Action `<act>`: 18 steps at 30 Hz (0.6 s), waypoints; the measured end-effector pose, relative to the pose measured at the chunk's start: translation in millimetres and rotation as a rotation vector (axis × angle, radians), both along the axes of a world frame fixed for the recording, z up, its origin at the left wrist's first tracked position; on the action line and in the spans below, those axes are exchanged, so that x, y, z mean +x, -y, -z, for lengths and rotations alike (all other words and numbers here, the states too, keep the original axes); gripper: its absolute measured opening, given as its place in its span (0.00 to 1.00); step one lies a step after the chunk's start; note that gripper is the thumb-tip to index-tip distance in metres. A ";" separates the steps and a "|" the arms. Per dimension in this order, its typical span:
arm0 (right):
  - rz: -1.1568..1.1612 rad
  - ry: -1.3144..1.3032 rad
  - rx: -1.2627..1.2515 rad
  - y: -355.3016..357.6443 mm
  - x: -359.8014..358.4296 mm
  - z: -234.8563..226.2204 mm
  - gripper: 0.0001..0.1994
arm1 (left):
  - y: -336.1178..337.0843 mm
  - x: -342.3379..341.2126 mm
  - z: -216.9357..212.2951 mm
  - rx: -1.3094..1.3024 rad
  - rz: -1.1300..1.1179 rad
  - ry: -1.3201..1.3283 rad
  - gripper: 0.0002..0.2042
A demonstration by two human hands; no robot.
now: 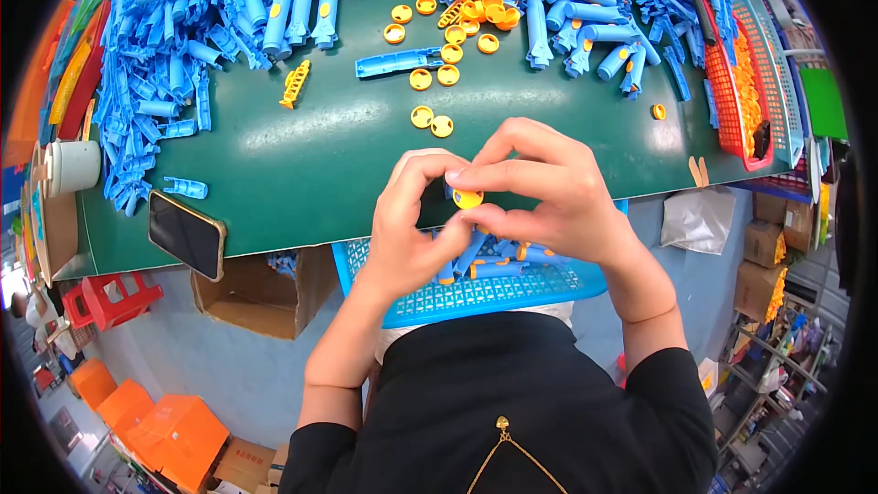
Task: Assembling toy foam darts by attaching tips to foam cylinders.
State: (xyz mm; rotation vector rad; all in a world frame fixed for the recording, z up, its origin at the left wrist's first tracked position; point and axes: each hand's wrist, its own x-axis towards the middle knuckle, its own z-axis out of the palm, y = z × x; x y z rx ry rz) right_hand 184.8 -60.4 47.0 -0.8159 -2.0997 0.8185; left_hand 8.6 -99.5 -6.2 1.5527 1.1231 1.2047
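My two hands meet over the table's near edge. My right hand (pixel 549 187) pinches a small round yellow cap (pixel 468 199) between thumb and fingers. My left hand (pixel 407 215) is closed with its fingertips against the same spot; a sliver of dark blue shows there, but what it grips is mostly hidden. Beyond them lie two yellow caps (pixel 442 126), and farther off a loose group of caps (pixel 451 53) beside a long blue half shell (pixel 398 63). A toothed yellow strip (pixel 295 84) rests to the left.
Blue plastic shells (pixel 165 64) heap along the green table's (pixel 302 155) far and left sides. A phone (pixel 187 234) overhangs the near edge. Below my hands sits a blue basket (pixel 412 311) holding blue tubes. A red basket (pixel 727 96) of orange pieces stands right; a cardboard box (pixel 247 302) is lower left.
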 end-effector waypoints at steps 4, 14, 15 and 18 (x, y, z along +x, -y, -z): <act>-0.013 -0.011 0.006 -0.5 -0.1 5.4 0.17 | -2.2 0.3 -3.2 -0.360 0.292 0.445 0.21; 0.046 -0.137 0.052 2.0 -3.6 19.6 0.14 | -1.2 8.2 -3.1 -0.440 0.260 0.388 0.25; 0.040 -0.132 0.048 1.6 -3.7 19.7 0.14 | -1.8 7.6 -1.7 -0.432 0.280 0.425 0.25; 0.043 -0.160 0.028 2.2 -4.2 23.0 0.15 | -2.7 7.1 1.5 -0.397 0.294 0.418 0.24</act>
